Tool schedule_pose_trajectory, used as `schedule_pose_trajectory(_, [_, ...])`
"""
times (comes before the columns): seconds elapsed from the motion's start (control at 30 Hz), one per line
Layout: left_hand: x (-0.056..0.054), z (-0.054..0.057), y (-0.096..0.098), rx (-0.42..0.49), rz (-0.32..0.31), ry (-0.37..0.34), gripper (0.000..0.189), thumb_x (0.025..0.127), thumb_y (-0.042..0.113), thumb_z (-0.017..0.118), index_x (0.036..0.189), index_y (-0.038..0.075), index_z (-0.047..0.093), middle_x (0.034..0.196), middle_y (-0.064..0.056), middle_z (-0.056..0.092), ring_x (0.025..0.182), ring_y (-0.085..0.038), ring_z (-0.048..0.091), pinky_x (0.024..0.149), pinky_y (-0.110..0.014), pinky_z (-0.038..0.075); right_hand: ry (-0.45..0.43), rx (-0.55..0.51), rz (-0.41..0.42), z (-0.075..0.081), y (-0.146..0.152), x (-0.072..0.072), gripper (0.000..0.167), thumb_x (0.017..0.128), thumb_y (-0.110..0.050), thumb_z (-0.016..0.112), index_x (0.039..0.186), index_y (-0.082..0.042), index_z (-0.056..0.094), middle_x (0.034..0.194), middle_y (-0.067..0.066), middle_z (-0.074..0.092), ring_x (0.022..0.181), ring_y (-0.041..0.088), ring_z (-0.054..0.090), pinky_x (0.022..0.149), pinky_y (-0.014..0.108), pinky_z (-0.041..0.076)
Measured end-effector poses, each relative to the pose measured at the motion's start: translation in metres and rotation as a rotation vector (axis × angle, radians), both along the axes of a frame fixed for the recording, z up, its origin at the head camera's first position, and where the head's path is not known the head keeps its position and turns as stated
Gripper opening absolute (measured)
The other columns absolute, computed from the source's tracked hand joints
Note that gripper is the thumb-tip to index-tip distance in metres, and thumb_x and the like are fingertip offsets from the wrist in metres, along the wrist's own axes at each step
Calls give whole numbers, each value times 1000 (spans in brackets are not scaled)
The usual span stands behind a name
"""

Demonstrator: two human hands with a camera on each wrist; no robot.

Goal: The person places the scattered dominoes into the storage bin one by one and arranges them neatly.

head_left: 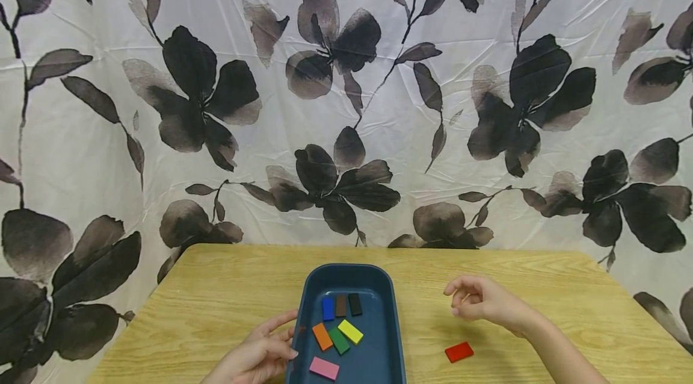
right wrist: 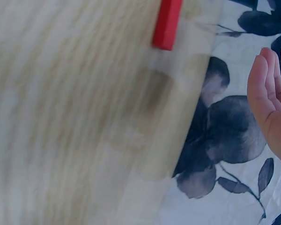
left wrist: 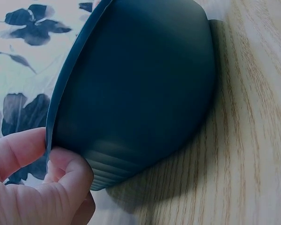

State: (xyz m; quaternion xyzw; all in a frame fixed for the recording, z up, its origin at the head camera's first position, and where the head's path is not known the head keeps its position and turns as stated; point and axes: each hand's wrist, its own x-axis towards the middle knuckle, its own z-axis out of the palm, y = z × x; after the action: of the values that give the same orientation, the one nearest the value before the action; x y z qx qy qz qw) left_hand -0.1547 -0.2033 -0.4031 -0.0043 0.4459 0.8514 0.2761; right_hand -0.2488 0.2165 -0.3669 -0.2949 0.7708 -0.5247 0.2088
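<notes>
A dark blue tray [head_left: 373, 353] stands on the table with several small coloured blocks inside. My left hand [head_left: 261, 350] grips its left rim, and the left wrist view shows thumb and fingers pinching the edge of the tray [left wrist: 140, 84]. To the right of the tray, my right hand [head_left: 482, 300] hovers above the table, holding nothing, its fingers loosely bent. A red rectangular block [head_left: 459, 352] lies on the table just below and nearer than that hand. The right wrist view catches part of the same red block [right wrist: 166, 28], apart from the fingers.
Inside the tray lie blue [head_left: 328, 308], brown [head_left: 340, 305], black [head_left: 355, 304], orange [head_left: 322, 336], green [head_left: 339, 340], yellow [head_left: 351, 331] and pink [head_left: 324, 368] blocks. Behind the wooden table [head_left: 243, 275] hangs a white curtain [head_left: 411, 191] with dark flowers.
</notes>
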Motion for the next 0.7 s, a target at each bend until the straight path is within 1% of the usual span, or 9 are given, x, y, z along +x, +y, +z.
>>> schedule_pose_trajectory(0.17, [0,-1,-1,-10,6,12,77,82,-20,42,145,-2,2,111,-11,51,100,-18,52,85,-29,47,-11,14,-25,-11,6,6,32,86,-4,58,111,13,48,88,10,57,74,18,58,64,25,46])
schedule_pose_trajectory(0.27, [0,-3,-1,-12,-1,22,75,82,-20,43,145,-2,7,110,-10,51,99,-18,53,84,-29,47,-48,39,-57,-20,7,11,31,84,-1,57,110,14,48,86,8,56,70,16,56,60,24,44])
schedule_pose_trajectory(0.33, [-1,-4,-1,-17,-2,28,75,81,-20,43,145,-2,8,110,-11,51,99,-18,53,84,-30,48,-81,49,-89,-25,6,14,30,84,-2,57,108,14,49,83,6,56,68,14,54,58,23,43])
schedule_pose_trajectory(0.4, [-2,-4,-1,-26,9,27,76,80,-20,44,145,-2,8,110,-11,51,99,-18,53,85,-31,47,-98,53,-113,-28,6,16,29,84,-2,58,107,14,49,82,5,56,65,12,53,55,23,42])
schedule_pose_trajectory(0.47, [-2,-4,-1,-33,21,32,77,80,-20,45,145,-2,8,110,-10,51,100,-19,53,85,-32,47,-101,51,-130,-32,7,16,29,84,-1,58,107,14,49,81,5,56,67,13,55,55,22,43])
schedule_pose_trajectory(0.6, [-1,-3,0,-27,19,25,78,80,-20,45,145,-3,7,109,-10,51,99,-18,53,84,-30,48,-77,49,-136,-41,10,18,27,82,2,56,104,17,49,77,5,56,66,12,56,53,21,43])
schedule_pose_trajectory(0.7, [0,-1,0,-24,12,4,78,81,-20,43,145,-3,2,108,-10,51,97,-18,53,84,-28,48,-106,46,-152,-46,10,21,26,81,2,57,101,15,48,73,3,54,57,9,48,49,20,39])
